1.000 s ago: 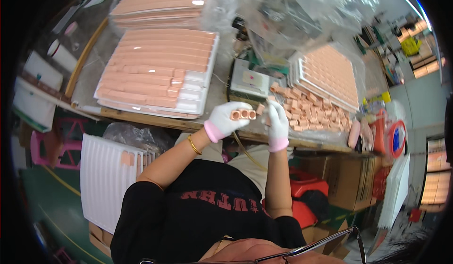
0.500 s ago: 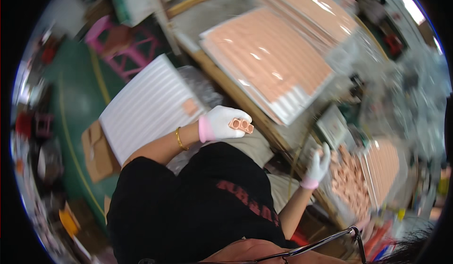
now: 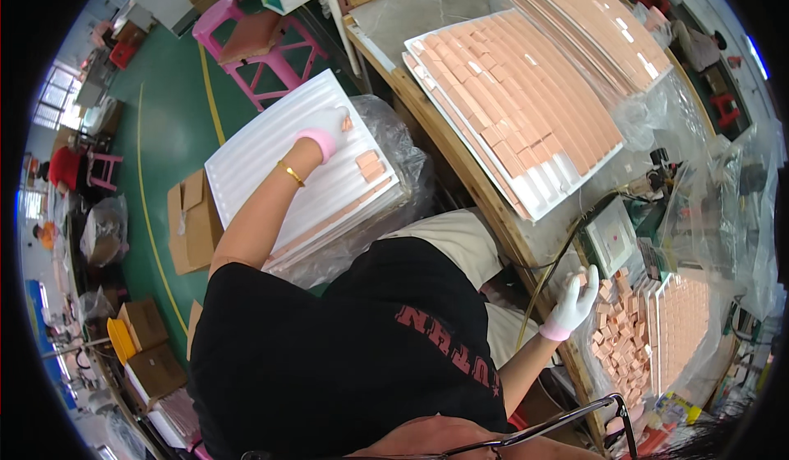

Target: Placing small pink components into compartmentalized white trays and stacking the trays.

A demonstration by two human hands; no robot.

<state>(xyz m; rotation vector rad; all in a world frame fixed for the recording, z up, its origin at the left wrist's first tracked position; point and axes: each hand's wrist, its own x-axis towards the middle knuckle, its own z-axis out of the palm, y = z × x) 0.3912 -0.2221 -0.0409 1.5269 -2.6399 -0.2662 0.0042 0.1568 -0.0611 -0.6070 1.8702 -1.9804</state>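
Note:
My left hand point(image 3: 327, 125), in a white glove with a pink cuff, reaches over a white ridged tray point(image 3: 271, 152). Its fingers are closed on small copper-coloured blocks point(image 3: 347, 123), mostly hidden by the glove. A few more such blocks point(image 3: 370, 164) sit near that tray's right edge. My right hand point(image 3: 574, 305), gloved alike, is raised beside a heap of loose copper-coloured blocks point(image 3: 620, 337). Between its thumb and fingers shows one small copper-coloured block point(image 3: 582, 279).
On the wood-edged workbench point(image 3: 460, 168) lies a tray filled mostly with rows of blocks point(image 3: 518, 90). Behind it are stacked filled trays point(image 3: 592, 25). A small pale device point(image 3: 610, 234) stands near the heap. At left are a pink stool point(image 3: 275, 53) and a cardboard box point(image 3: 193, 222).
My left hand has moved up and left from in front of my body to over the white tray, carrying the blocks. The whole view has shifted; my right hand stays by the heap.

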